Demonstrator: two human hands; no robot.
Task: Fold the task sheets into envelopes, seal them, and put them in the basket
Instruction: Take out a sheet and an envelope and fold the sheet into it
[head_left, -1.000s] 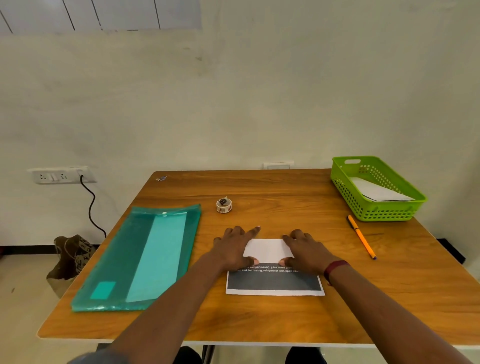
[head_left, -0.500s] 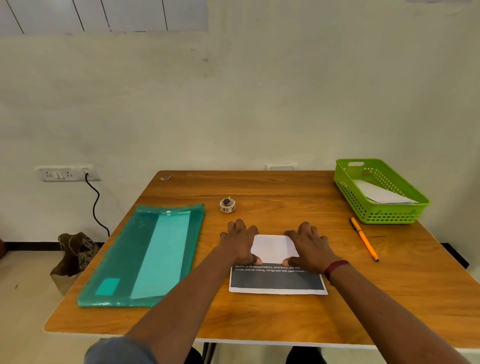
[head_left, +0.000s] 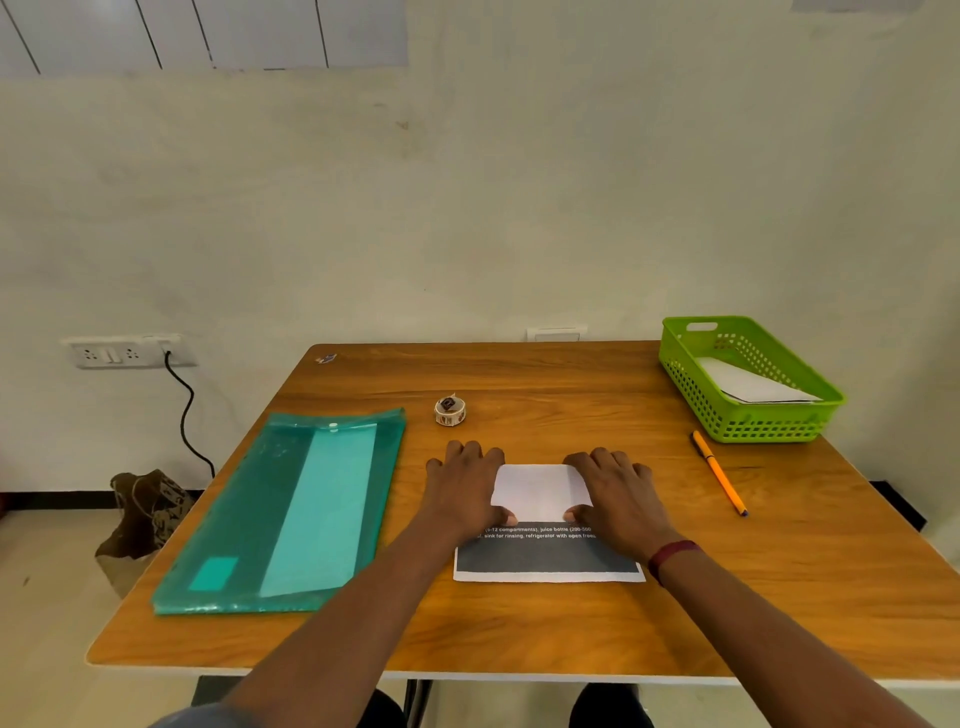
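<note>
A task sheet (head_left: 545, 556) lies on the wooden table (head_left: 519, 634) in front of me, its dark printed side up and its far part folded over, showing white. My left hand (head_left: 465, 486) presses flat on the left side of the folded flap, thumb at the fold's edge. My right hand (head_left: 613, 491) presses flat on the right side the same way. A green basket (head_left: 748, 421) stands at the far right with a white folded paper (head_left: 753, 384) inside. A small tape roll (head_left: 450, 410) sits beyond my hands.
A teal plastic folder (head_left: 291, 509) lies on the left of the table. An orange pen (head_left: 719, 473) lies between the sheet and the basket. A wall socket with a black cable (head_left: 179, 410) and a brown bag (head_left: 143, 514) are off to the left.
My hands have stayed pressing on the folded flap, the left fingers drawn in a little. The camera has shifted slightly.
</note>
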